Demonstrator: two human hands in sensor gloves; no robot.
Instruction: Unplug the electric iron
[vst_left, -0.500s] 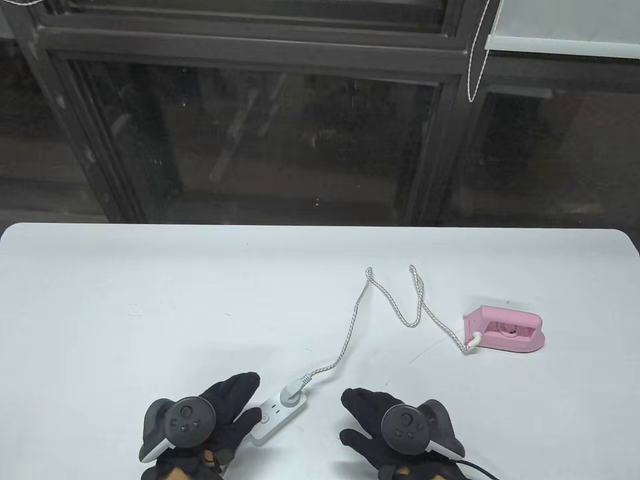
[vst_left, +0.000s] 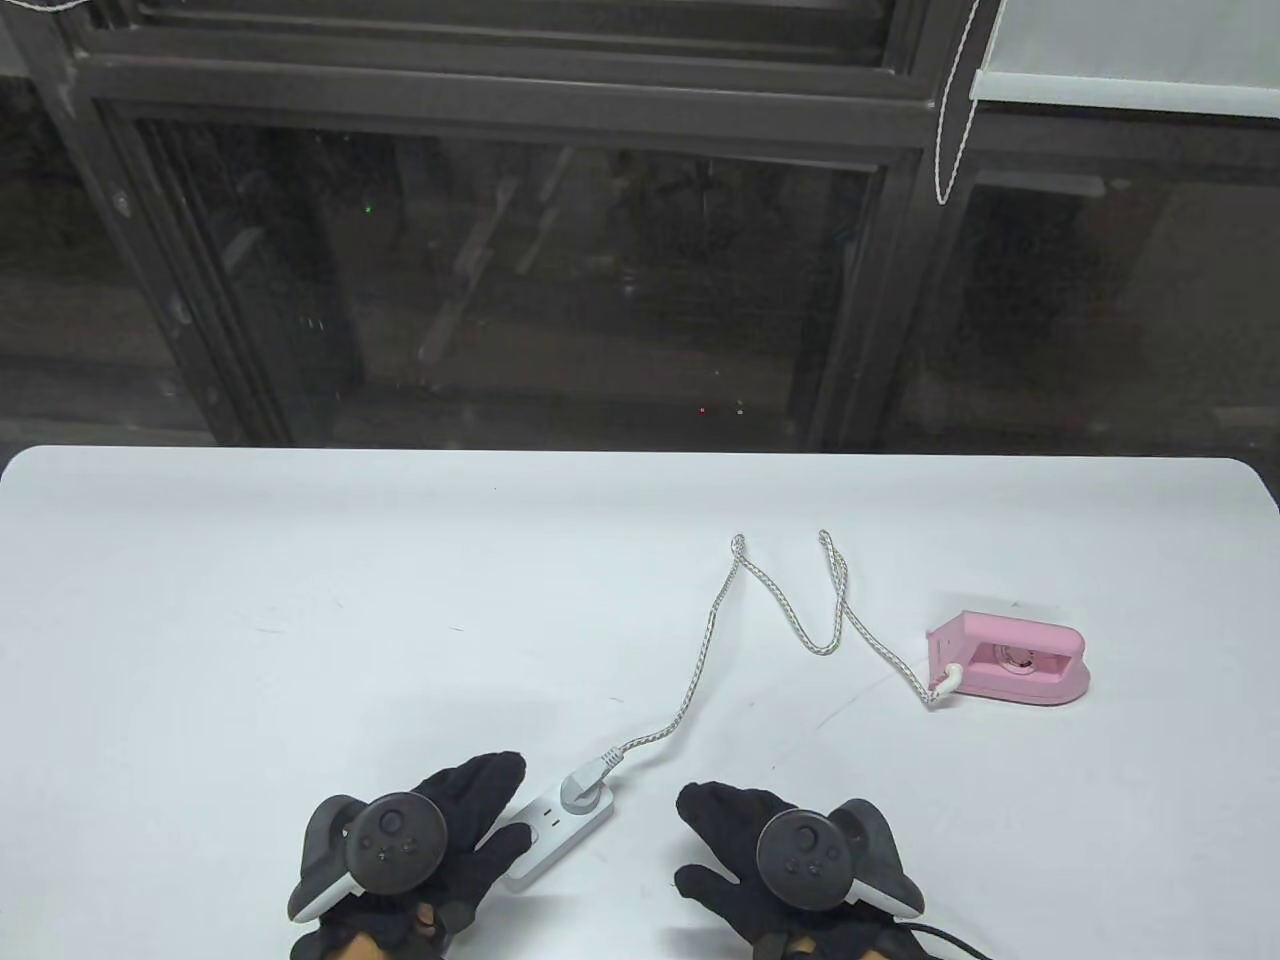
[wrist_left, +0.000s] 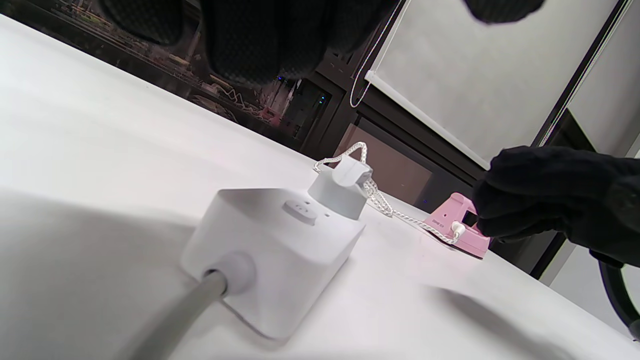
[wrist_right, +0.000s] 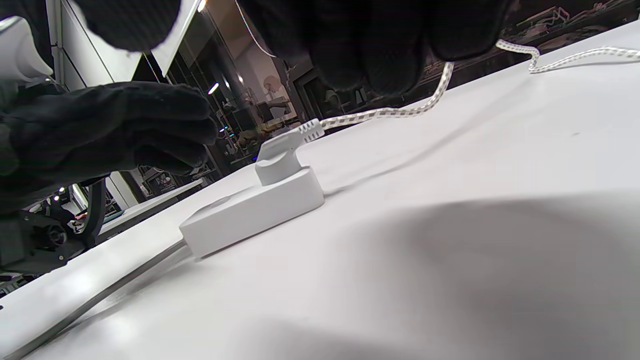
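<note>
Two black-gloved hands flank the white rectangular power strip (vst_left: 555, 826) at the near edge of the white worktop (vst_left: 300, 600): the left hand (vst_left: 440, 830) hovers spread over the strip's near end, apparently ready to steady it, while the right hand (vst_left: 770, 850) waits loosely spread and empty just beside it. Seated in the strip's far socket, the white round plug (vst_left: 585, 787) trails its braided white cord (vst_left: 700, 650) to the small pink electric iron (vst_left: 1010, 665), resting well apart at right.
</note>
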